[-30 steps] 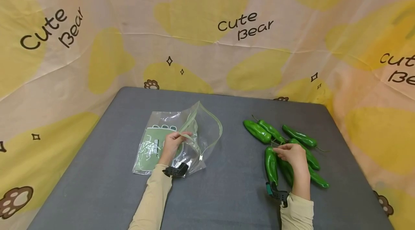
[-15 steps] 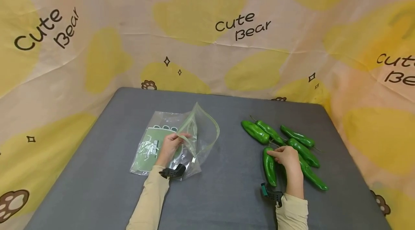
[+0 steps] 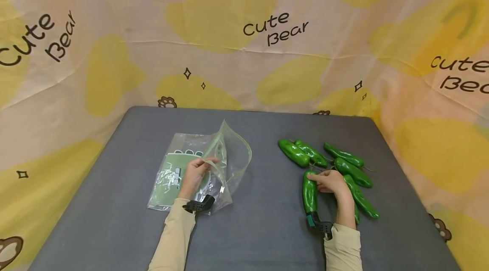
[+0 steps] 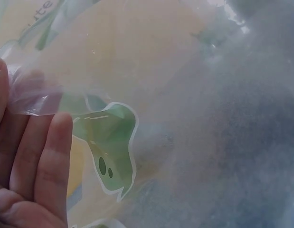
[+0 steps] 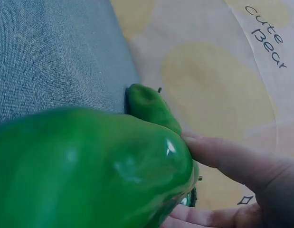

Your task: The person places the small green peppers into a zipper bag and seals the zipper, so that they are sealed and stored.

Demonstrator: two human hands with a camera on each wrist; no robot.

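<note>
The left hand (image 3: pixel 193 176) pinches the green-edged mouth of a clear zip bag (image 3: pixel 238 173), which stands open to the right. In the left wrist view, the left hand (image 4: pixel 33 161) grips the clear film (image 4: pixel 161 85), with a green print behind it. The right hand (image 3: pixel 334 184) pinches the top end of a green pepper (image 3: pixel 310 194) near its stem. In the right wrist view this pepper (image 5: pixel 90 166) fills much of the picture, with the thumb of the right hand (image 5: pixel 246 180) against its end and the other fingers partly hidden behind it.
Several other green peppers lie around the right hand, among them one at the back left (image 3: pixel 293 153), one at the back right (image 3: pixel 344 155) and one at the front right (image 3: pixel 363 199). A grey table (image 3: pixel 263 228) lies beneath, with a printed cloth (image 3: pixel 214 16) behind it.
The right hand has taken hold of the pepper and shifted it slightly left, away from the others. The left hand still pinches the bag's mouth. The head view has shifted a little.
</note>
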